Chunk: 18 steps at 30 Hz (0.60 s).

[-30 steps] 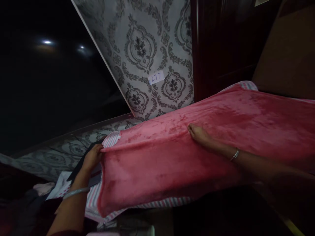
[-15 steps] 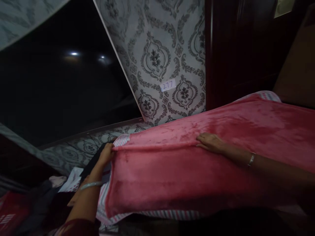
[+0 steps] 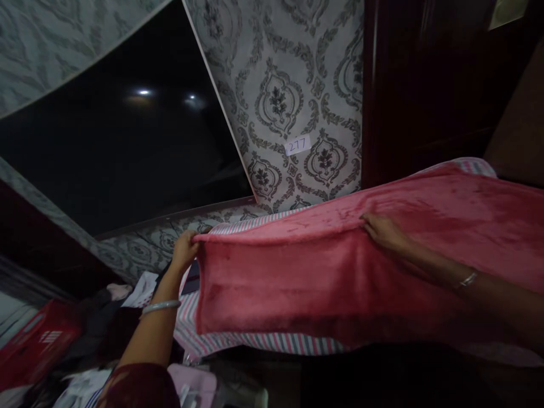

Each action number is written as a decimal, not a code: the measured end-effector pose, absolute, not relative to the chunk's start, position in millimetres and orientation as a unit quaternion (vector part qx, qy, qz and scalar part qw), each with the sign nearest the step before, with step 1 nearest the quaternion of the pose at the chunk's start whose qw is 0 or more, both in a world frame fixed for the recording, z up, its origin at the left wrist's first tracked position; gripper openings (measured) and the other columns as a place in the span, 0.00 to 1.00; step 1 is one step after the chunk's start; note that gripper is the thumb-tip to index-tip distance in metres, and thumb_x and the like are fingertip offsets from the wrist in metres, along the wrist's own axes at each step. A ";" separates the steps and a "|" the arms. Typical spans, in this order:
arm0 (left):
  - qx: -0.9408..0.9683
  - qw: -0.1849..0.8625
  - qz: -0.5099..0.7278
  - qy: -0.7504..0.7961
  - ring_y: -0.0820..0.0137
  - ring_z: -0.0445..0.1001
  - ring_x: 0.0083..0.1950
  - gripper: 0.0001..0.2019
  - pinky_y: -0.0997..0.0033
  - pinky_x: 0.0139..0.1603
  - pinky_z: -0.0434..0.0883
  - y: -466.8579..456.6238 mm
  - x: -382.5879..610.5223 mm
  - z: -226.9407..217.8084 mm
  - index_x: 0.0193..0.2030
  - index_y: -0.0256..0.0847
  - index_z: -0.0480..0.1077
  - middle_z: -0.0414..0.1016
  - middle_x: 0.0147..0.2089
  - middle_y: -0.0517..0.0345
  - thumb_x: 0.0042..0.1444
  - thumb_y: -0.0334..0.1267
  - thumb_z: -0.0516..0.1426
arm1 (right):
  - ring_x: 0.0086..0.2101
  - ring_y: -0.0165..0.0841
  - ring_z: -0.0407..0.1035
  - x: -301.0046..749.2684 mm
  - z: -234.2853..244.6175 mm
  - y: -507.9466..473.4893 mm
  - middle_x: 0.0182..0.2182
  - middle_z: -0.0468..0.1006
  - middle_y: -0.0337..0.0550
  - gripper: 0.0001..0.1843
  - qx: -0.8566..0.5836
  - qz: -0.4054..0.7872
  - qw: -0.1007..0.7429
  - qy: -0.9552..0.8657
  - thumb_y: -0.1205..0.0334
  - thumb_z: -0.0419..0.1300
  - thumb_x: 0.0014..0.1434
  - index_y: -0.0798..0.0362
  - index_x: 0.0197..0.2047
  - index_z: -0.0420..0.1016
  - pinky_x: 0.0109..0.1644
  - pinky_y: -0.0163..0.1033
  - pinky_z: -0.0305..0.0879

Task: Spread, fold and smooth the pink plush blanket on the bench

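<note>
A plush red-pink blanket [image 3: 276,277] lies across a striped cloth [image 3: 293,343], which shows along the front, left and back edges. My left hand [image 3: 186,249] grips the blanket at its left end, fingers closed on a raised fold. My right hand [image 3: 385,233] pinches the same fold farther right, near the blanket's middle. Between the two hands the fold stands up as a ridge, and the front part hangs down from it. The blanket's right end runs out of view.
A large dark TV screen [image 3: 140,130] and patterned wallpaper are behind, with a paper label [image 3: 297,145] reading 277. A dark red door [image 3: 408,102] stands at the back right. Lower left are a red box [image 3: 40,340], piled clothes and a pink plastic lid [image 3: 194,385].
Both hands have lifted the fold of the blanket, and my right hand has shifted rightward and up. The blanket's front edge has risen, baring more of the striped cloth. The view has shifted slightly.
</note>
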<state>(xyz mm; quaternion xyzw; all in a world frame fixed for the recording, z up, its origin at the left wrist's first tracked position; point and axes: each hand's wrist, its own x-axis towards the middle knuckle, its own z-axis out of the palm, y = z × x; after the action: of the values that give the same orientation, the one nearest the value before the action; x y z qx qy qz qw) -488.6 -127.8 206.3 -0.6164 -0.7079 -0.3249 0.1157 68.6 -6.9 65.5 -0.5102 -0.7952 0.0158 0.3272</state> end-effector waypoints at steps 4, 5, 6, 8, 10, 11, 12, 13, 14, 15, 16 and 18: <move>-0.593 0.049 -0.455 -0.662 0.66 0.70 0.36 0.06 0.68 0.40 0.69 -147.0 -472.7 222.8 0.29 0.42 0.70 0.72 0.30 0.59 0.41 0.40 0.58 | 0.40 0.43 0.73 85.3 98.5 -28.4 0.41 0.79 0.54 0.12 -0.565 -0.044 0.387 -0.728 0.62 0.48 0.64 0.55 0.44 0.70 0.44 0.43 0.65; -0.584 0.017 -0.499 -0.640 0.68 0.69 0.33 0.08 0.71 0.37 0.68 -151.9 -467.5 226.9 0.28 0.42 0.70 0.71 0.28 0.61 0.40 0.41 0.60 | 0.41 0.43 0.73 91.0 107.4 -32.7 0.42 0.79 0.54 0.14 -0.570 -0.061 0.402 -0.714 0.62 0.48 0.63 0.55 0.45 0.71 0.44 0.43 0.65; -0.573 -0.014 -0.539 -0.617 0.71 0.67 0.31 0.09 0.73 0.34 0.66 -156.3 -461.9 231.2 0.26 0.41 0.69 0.69 0.26 0.63 0.38 0.42 0.62 | 0.41 0.43 0.73 97.1 116.6 -36.4 0.42 0.79 0.54 0.15 -0.573 -0.076 0.415 -0.702 0.61 0.48 0.63 0.55 0.47 0.72 0.44 0.43 0.65; -0.550 -0.055 -0.600 -0.578 0.74 0.64 0.28 0.12 0.75 0.31 0.64 -163.6 -449.4 240.3 0.25 0.40 0.69 0.68 0.24 0.65 0.35 0.42 0.64 | 0.41 0.42 0.74 110.4 135.5 -42.0 0.42 0.80 0.53 0.17 -0.569 -0.105 0.434 -0.691 0.60 0.48 0.63 0.55 0.48 0.73 0.42 0.42 0.65; -0.536 -0.070 -0.646 -0.540 0.75 0.65 0.29 0.12 0.76 0.32 0.65 -168.4 -436.0 250.2 0.28 0.39 0.71 0.70 0.26 0.65 0.36 0.41 0.65 | 0.41 0.41 0.74 123.9 155.2 -46.7 0.42 0.80 0.52 0.17 -0.553 -0.148 0.441 -0.691 0.60 0.48 0.63 0.54 0.48 0.74 0.40 0.41 0.64; -0.533 -0.065 -0.662 -0.524 0.74 0.67 0.30 0.12 0.75 0.33 0.67 -170.2 -428.9 255.6 0.30 0.39 0.72 0.71 0.28 0.64 0.39 0.41 0.65 | 0.41 0.41 0.74 130.2 165.3 -49.4 0.43 0.80 0.52 0.17 -0.546 -0.176 0.437 -0.692 0.60 0.48 0.64 0.55 0.48 0.75 0.39 0.40 0.63; -0.532 -0.051 -0.673 -0.511 0.74 0.68 0.31 0.11 0.75 0.35 0.68 -171.7 -421.7 261.2 0.32 0.40 0.72 0.72 0.29 0.64 0.42 0.42 0.64 | 0.41 0.41 0.75 136.0 175.6 -52.8 0.42 0.80 0.52 0.17 -0.545 -0.208 0.427 -0.691 0.60 0.48 0.64 0.55 0.47 0.75 0.37 0.40 0.62; -0.533 -0.025 -0.680 -0.503 0.74 0.69 0.32 0.10 0.75 0.36 0.69 -173.2 -414.4 267.1 0.33 0.40 0.72 0.72 0.30 0.63 0.45 0.42 0.63 | 0.41 0.41 0.75 141.3 186.2 -57.0 0.42 0.80 0.52 0.17 -0.549 -0.238 0.413 -0.686 0.59 0.49 0.65 0.56 0.47 0.76 0.35 0.40 0.60; -0.533 0.007 -0.684 -0.498 0.74 0.69 0.33 0.09 0.75 0.37 0.69 -174.6 -406.9 273.2 0.34 0.40 0.72 0.72 0.30 0.63 0.49 0.41 0.62 | 0.40 0.41 0.75 146.1 197.1 -62.2 0.42 0.81 0.53 0.18 -0.558 -0.265 0.398 -0.679 0.58 0.48 0.67 0.56 0.48 0.76 0.33 0.39 0.57; -0.531 0.045 -0.686 -0.495 0.74 0.70 0.34 0.08 0.75 0.38 0.70 -176.0 -399.6 279.4 0.35 0.40 0.71 0.72 0.31 0.63 0.51 0.41 0.61 | 0.41 0.41 0.75 150.9 208.2 -68.1 0.43 0.80 0.54 0.20 -0.566 -0.285 0.384 -0.672 0.56 0.47 0.69 0.57 0.48 0.76 0.33 0.39 0.55; -0.529 0.083 -0.684 -0.495 0.74 0.70 0.35 0.07 0.75 0.40 0.70 -177.3 -392.5 285.8 0.36 0.39 0.71 0.73 0.33 0.63 0.54 0.39 0.60 | 0.43 0.42 0.75 155.9 219.6 -74.0 0.44 0.80 0.56 0.23 -0.574 -0.294 0.368 -0.670 0.54 0.44 0.71 0.58 0.49 0.76 0.33 0.39 0.54; -0.520 0.155 -0.675 -0.500 0.74 0.72 0.38 0.05 0.74 0.45 0.71 -179.1 -380.4 298.3 0.38 0.39 0.71 0.74 0.36 0.62 0.58 0.37 0.58 | 0.51 0.44 0.71 168.7 242.4 -82.7 0.51 0.77 0.60 0.33 -0.596 -0.277 0.342 -0.671 0.46 0.35 0.73 0.60 0.55 0.73 0.37 0.41 0.54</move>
<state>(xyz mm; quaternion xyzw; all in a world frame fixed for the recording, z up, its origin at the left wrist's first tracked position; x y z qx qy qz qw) -380.4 -179.1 298.3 -0.5197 -0.5004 -0.6749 0.1551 168.7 -82.7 242.4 -0.5963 -0.6714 -0.2771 0.3418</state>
